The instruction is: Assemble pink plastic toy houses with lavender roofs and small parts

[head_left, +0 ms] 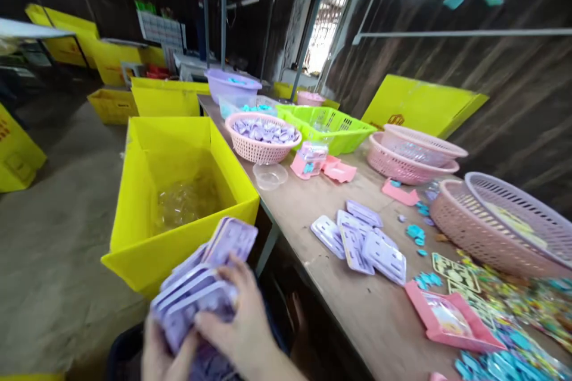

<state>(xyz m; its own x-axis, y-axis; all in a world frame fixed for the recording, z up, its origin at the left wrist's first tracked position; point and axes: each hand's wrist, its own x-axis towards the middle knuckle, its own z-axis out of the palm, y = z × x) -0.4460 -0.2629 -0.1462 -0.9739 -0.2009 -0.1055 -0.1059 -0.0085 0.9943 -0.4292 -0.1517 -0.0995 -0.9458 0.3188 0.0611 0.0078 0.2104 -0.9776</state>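
Observation:
Both of my hands hold a fanned stack of flat lilac plastic pieces (201,277) low at the left of the table, over my lap. My left hand (158,354) grips the stack from below. My right hand (243,321) wraps its fingers over the top of it. A yellow open bin (147,250) with clear plastic lids inside stands just beyond the stack. More lilac pieces (357,238) lie spread on the wooden table (370,309) to the right.
Pink round baskets (261,155) (413,158) (496,220), a green basket (330,128), a purple tub (232,86), pink trays (451,321) and small turquoise parts (415,232) crowd the table. Sticker sheets (513,297) lie at right. Yellow crates (111,104) stand on the floor.

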